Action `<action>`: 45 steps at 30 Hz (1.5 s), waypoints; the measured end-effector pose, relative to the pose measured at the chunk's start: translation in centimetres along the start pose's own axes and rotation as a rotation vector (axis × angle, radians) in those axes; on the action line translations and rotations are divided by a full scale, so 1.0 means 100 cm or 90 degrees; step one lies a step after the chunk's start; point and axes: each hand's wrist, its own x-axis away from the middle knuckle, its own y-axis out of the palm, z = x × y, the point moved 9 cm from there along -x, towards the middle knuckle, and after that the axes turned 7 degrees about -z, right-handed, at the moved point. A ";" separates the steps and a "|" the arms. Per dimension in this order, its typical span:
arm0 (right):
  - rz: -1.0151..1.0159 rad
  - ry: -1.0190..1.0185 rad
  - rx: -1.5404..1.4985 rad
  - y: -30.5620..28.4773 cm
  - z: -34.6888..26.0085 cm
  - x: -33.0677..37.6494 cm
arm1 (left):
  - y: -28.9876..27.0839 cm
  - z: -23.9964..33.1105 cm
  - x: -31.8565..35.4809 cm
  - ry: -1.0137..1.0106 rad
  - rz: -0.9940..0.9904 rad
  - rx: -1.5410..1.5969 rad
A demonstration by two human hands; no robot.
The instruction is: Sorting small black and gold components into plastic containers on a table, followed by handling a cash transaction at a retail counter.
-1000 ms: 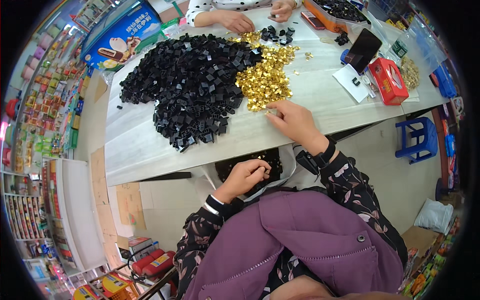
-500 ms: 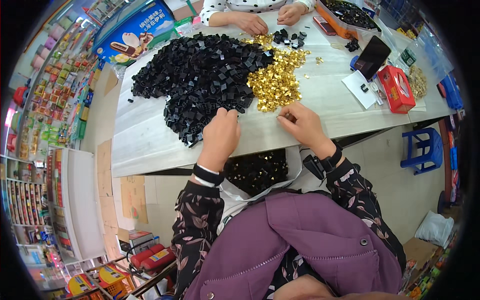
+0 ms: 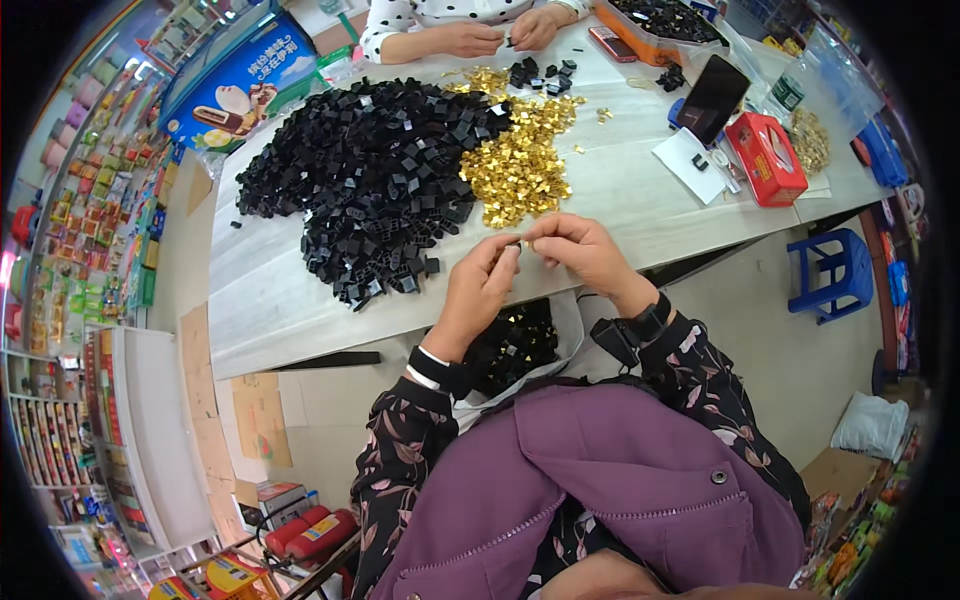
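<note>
My left hand (image 3: 480,288) and my right hand (image 3: 588,256) meet fingertip to fingertip above the table's near edge. A small black plastic piece (image 3: 514,246) is pinched in the left fingers. The right thumb and forefinger close on a tiny gold piece, mostly hidden by the fingertips. Left of and beyond my hands spreads a large heap of black square pieces (image 3: 385,175). Against its right side lies a smaller heap of shiny gold pieces (image 3: 515,178). Below the table edge, a white bag (image 3: 570,335) holds black pieces with gold on them (image 3: 510,350).
Across the table (image 3: 620,190), another person's hands (image 3: 510,35) work near a few loose black pieces (image 3: 540,75). To the right are a phone on a stand (image 3: 712,100), a red box (image 3: 765,160) and an orange tub (image 3: 650,50). A blue stool (image 3: 830,275) stands on the floor.
My hands have come together from being apart, the left moving right from the black heap, the right moving in from beside the gold heap. The other person's hands have also drawn together.
</note>
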 end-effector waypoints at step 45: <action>0.165 -0.095 0.701 -0.017 -0.033 -0.005 | -0.003 -0.002 0.005 0.110 0.050 0.005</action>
